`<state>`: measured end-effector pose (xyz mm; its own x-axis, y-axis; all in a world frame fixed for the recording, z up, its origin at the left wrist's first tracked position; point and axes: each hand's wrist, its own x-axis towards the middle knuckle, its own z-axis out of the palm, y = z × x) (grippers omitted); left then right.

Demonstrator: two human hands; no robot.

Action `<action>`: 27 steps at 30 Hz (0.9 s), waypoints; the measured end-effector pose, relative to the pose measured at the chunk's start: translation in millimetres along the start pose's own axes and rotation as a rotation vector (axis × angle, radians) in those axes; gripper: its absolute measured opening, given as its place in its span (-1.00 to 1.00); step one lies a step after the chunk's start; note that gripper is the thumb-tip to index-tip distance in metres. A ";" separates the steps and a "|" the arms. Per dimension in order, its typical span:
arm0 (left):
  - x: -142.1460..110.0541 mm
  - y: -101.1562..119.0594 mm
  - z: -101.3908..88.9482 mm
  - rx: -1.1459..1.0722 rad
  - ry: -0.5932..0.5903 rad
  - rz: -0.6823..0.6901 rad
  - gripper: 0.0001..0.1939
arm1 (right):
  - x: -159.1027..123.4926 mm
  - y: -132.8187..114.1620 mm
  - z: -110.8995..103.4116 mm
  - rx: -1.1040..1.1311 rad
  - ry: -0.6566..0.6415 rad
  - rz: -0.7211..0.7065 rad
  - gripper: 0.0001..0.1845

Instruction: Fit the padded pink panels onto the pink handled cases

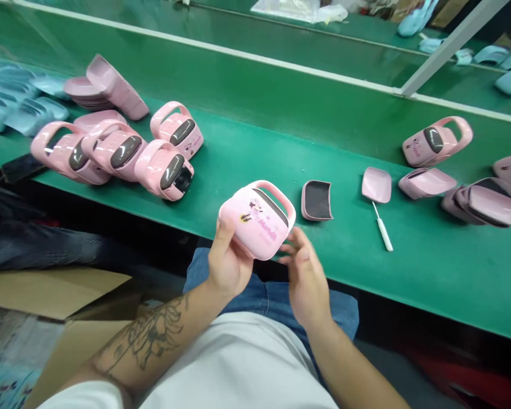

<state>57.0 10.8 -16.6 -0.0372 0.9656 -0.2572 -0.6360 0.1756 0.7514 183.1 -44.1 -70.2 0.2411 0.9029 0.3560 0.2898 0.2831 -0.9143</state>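
Note:
A pink plastic case with a looped handle [259, 227] is held over the table's front edge, its printed cartoon figure and lettering facing up. My left hand [230, 261] grips its lower left side, thumb on the front face. Beside the lower right corner is my right hand [306, 278], fingers apart and slightly curled. Whether its fingertips touch the case I cannot tell. Just right of the case, a pink shell piece with a dark lining [317, 200] lies on the green table [276, 150]. A white-handled screwdriver [383, 232] rests farther right, its tip at a small pink cover [377, 185].
Several pink handled cases [114, 150] cluster at left, near stacked pink shells [114, 85] and light-blue parts [19, 96]. At right stand another pink case [436, 141] and stacked pink covers [488, 201]. A cardboard box [55, 289] is open at lower left, below another person's dark-clothed leg [38, 233].

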 end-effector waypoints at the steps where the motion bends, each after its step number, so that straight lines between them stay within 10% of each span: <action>1: -1.5 -3.9 -3.9 0.031 -0.029 0.052 -0.39 | 0.3 -1.3 6.5 0.121 -0.097 0.062 -0.28; 11: 10.9 27.4 -32.0 0.414 -0.444 0.052 -0.22 | 15.3 -2.1 2.4 0.222 -0.122 0.021 -0.23; 27: 11.5 48.4 -38.1 0.461 -0.555 -0.001 -0.31 | 18.6 -13.2 -16.0 0.401 -0.188 0.079 -0.29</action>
<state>-3.6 23.1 -6.4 0.4383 0.8988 -0.0028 -0.2417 0.1209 0.9628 198.6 -36.3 -48.4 0.0645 0.9593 0.2747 -0.1135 0.2806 -0.9531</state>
